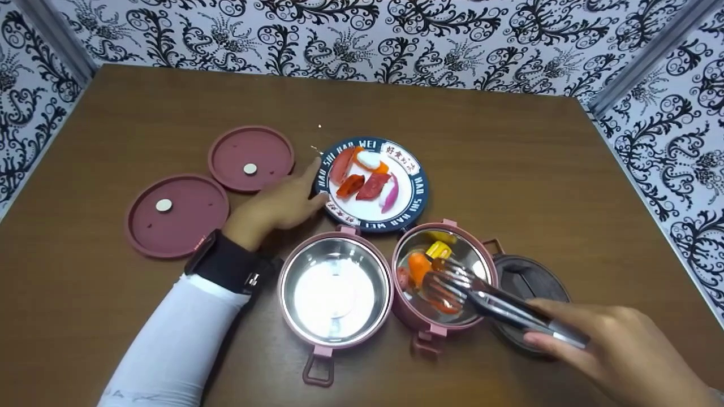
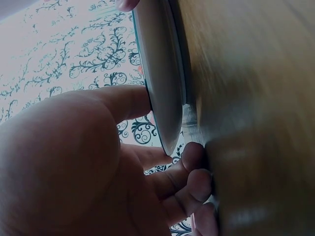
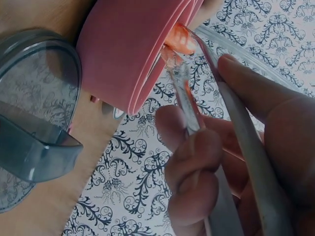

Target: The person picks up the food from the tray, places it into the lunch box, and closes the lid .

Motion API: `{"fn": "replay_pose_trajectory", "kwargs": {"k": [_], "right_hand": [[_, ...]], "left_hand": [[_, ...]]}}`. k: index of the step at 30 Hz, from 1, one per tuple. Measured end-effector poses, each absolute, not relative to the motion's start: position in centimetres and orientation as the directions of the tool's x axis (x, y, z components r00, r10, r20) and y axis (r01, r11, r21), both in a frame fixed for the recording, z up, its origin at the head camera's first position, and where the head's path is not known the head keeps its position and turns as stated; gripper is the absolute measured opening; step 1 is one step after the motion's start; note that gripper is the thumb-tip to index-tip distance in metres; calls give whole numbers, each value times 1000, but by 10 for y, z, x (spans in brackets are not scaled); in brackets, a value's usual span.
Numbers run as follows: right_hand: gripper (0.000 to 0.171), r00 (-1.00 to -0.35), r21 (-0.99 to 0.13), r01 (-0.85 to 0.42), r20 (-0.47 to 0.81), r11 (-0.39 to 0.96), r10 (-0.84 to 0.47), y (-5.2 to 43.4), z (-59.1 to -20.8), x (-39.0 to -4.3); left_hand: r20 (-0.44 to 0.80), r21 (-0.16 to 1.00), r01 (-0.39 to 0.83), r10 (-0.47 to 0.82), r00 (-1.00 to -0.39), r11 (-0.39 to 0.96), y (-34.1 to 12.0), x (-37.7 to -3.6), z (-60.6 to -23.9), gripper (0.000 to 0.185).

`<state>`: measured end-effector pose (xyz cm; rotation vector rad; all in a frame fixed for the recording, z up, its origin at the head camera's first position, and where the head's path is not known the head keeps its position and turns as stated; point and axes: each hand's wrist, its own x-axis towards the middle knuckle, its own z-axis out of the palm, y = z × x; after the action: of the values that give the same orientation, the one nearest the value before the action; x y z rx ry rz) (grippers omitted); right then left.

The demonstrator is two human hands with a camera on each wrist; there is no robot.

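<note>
My left hand (image 1: 277, 203) holds the near left rim of a blue-and-white plate (image 1: 419, 195), thumb and fingers at its edge. On that plate lie several food pieces, among them a pale-topped orange piece (image 1: 370, 160), a red chunk (image 1: 373, 186) and a purple-and-white piece (image 1: 389, 195). My right hand (image 1: 616, 345) grips metal tongs (image 1: 503, 308), whose heads reach into the right pink pot (image 1: 410, 316). An orange piece (image 3: 180, 40) shows between the tong tips in the right wrist view. Inside that pot are a yellow piece (image 1: 439, 250) and an orange one (image 1: 419, 268).
Left of the right pot stands a second pink pot (image 1: 336, 294) with a shiny steel inside, its handle (image 1: 318, 370) toward me. A dark lid (image 1: 534, 277) lies to the right, partly under the tongs. Two maroon lids (image 1: 178, 232) lie at the left. Patterned wall panels (image 1: 339, 45) border the table.
</note>
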<state>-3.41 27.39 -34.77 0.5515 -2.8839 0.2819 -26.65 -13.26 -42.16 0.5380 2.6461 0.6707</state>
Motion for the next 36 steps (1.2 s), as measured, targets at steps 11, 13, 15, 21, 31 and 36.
{"fn": "replay_pose_trajectory", "kwargs": {"k": [11,13,15,21,31,36], "right_hand": [[39,-926,-205,-350,227,914,-303,269,-341,-37],[38,-928,-210,-341,231,916,-293,266,-341,-39],[38,-927,-224,-340,242,913,-286,264,-342,-41],[42,-919,-240,-340,289,909,-267,256,-341,-53],[40,-899,-198,-368,324,908,-294,245,-338,-87],[42,-903,-147,-364,298,920,-310,240,-337,-109]], "left_hand": [[-241,520,262,434,-868,813,-135,-266,-419,81],[-241,520,267,439,-866,812,-136,-265,-420,81],[-244,520,268,441,-864,811,-136,-265,-420,81],[-240,519,267,438,-866,812,-136,-266,-418,81],[-248,502,259,424,-871,825,-133,-266,-418,82],[-234,490,275,429,-873,827,-131,-265,-417,81]]}}
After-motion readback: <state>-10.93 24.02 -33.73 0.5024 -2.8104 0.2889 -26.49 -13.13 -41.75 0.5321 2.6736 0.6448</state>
